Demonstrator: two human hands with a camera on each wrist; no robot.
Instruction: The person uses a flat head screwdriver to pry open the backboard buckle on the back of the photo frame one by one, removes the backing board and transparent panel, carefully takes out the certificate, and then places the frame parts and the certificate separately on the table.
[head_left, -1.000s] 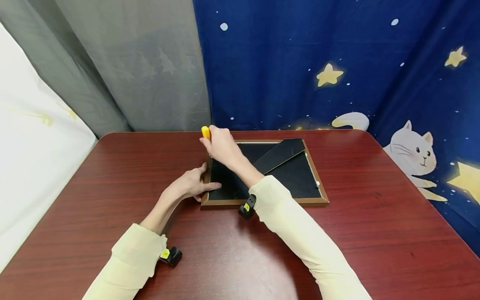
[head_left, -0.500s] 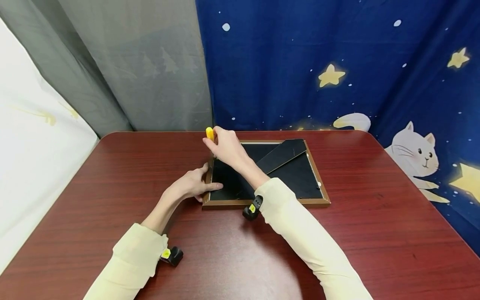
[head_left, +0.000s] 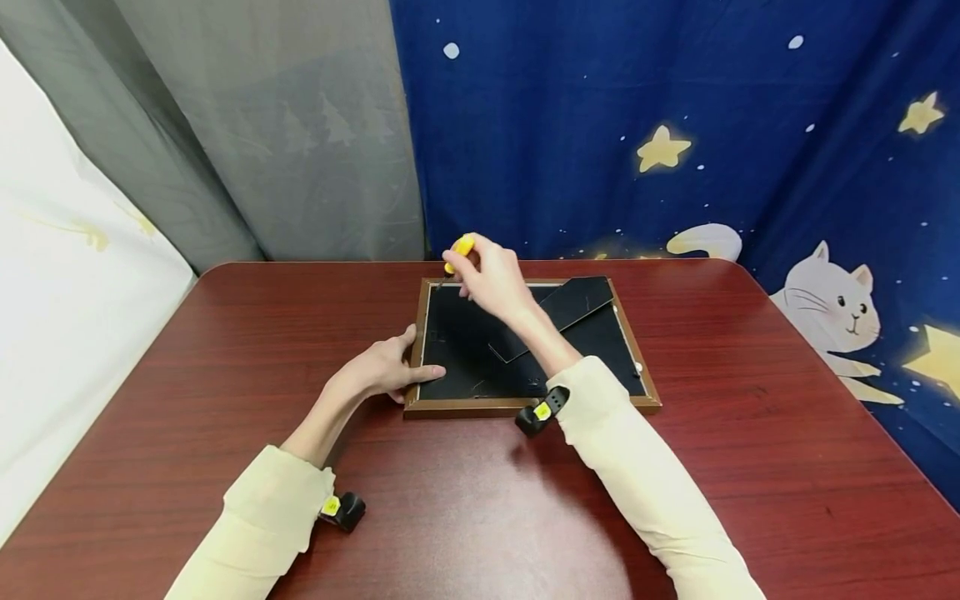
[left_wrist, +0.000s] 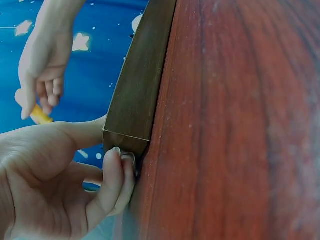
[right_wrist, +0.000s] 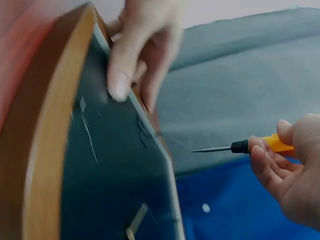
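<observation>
My left hand (head_left: 382,369) pinches the picture frame's (head_left: 525,407) near-left corner while my right hand (head_left: 491,275), raised over its far edge, grips a yellow screwdriver (head_left: 457,250).

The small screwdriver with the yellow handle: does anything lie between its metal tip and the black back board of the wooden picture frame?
No. In the right wrist view the screwdriver tip is apart from the back board, with only air between.

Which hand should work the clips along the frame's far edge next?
Right, probably. The right hand grips the yellow screwdriver with its tip just off the picture frame's far-left corner. The left hand holds the frame's near-left corner against the table and should keep bracing.
</observation>
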